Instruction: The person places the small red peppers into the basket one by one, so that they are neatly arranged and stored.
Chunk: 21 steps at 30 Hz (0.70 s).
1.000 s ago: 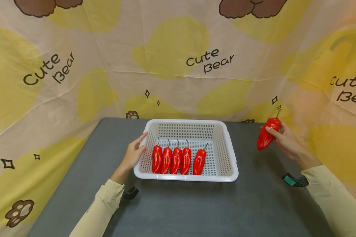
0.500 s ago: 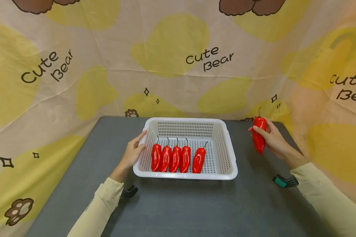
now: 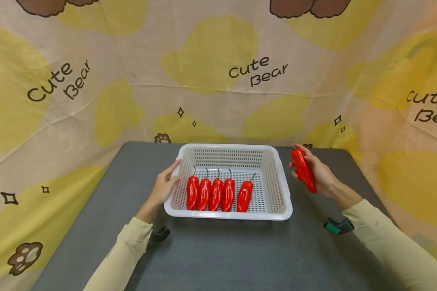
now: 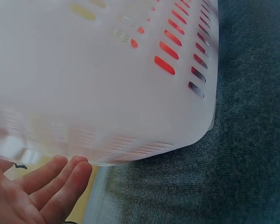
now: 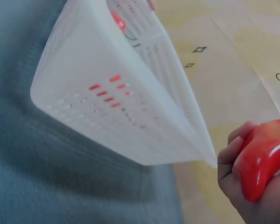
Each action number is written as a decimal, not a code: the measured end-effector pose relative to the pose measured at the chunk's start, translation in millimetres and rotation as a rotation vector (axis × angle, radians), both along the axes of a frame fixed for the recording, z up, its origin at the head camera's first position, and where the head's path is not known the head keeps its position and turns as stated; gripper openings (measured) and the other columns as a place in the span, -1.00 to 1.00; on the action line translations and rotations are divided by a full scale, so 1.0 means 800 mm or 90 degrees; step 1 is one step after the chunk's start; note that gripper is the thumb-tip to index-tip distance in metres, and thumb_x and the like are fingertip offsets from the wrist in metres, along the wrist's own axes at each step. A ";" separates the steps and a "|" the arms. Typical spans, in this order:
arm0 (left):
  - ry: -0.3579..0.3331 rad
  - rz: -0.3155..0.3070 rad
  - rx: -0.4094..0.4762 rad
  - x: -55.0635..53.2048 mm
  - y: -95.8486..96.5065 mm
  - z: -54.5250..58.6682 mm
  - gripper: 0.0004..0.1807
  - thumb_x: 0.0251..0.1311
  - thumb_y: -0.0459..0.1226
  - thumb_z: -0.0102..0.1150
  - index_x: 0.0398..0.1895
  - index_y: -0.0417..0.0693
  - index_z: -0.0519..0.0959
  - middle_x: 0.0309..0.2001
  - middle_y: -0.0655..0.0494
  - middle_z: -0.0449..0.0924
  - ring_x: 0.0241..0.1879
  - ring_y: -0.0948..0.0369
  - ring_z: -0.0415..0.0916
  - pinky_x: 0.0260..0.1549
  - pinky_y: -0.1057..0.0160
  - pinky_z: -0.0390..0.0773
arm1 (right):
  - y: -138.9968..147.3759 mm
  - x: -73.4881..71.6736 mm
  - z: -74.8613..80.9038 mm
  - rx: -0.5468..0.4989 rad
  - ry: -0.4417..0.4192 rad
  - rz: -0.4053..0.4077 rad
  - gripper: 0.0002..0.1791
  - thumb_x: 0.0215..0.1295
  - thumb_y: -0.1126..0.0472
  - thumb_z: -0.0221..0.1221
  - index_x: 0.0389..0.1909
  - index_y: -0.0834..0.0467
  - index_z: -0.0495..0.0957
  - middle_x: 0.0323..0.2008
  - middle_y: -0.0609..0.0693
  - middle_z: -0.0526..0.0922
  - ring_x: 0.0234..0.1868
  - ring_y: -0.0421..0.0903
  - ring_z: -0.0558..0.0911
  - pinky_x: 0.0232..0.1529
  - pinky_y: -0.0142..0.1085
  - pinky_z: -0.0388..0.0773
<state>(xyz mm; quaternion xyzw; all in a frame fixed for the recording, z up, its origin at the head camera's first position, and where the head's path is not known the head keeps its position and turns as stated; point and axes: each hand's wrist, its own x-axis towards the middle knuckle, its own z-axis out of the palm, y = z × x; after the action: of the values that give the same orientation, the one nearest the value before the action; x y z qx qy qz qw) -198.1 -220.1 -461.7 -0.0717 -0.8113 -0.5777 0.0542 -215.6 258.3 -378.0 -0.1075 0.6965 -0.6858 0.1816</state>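
A white plastic basket [image 3: 227, 216] with slotted walls sits on the dark table. Inside it stand several red peppers [image 3: 215, 195] with green stems, four side by side at the left and one a little apart. My left hand [image 3: 163, 186] holds the basket's left rim; in the left wrist view its fingers [image 4: 67, 186] lie against the outer wall. To the right of the basket, my right hand [image 3: 322, 176] grips another red pepper [image 3: 303, 169] above the table, thumb side hidden behind it. The right wrist view shows this pepper [image 5: 266, 158] with fingers curled round it.
The dark grey table [image 3: 218, 254] extends in front of the basket and to both sides. Behind it hangs a patterned cloth [image 3: 204, 60], which also runs down the left and right sides.
My right hand has carried its red pepper leftward, closer to the basket, and the pepper's top has tilted left. The left hand and the basket have stayed put.
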 end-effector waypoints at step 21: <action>-0.001 -0.002 0.005 0.001 0.000 0.001 -0.32 0.31 -0.47 -0.13 0.54 -0.08 0.25 0.42 -0.39 0.33 0.11 -0.36 0.54 -0.13 -0.16 0.73 | -0.019 0.002 -0.008 0.161 0.159 -0.051 -0.36 0.60 0.16 -0.18 0.61 -0.04 -0.08 0.40 0.34 0.13 -0.04 -0.17 0.55 -0.13 -0.37 0.67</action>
<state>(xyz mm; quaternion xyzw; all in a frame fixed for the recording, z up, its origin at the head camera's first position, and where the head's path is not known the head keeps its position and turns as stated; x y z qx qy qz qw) -197.3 -219.7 -460.9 -0.0724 -0.8089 -0.5811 0.0527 -213.9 242.8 -384.4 -0.1405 0.7980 -0.5808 0.0786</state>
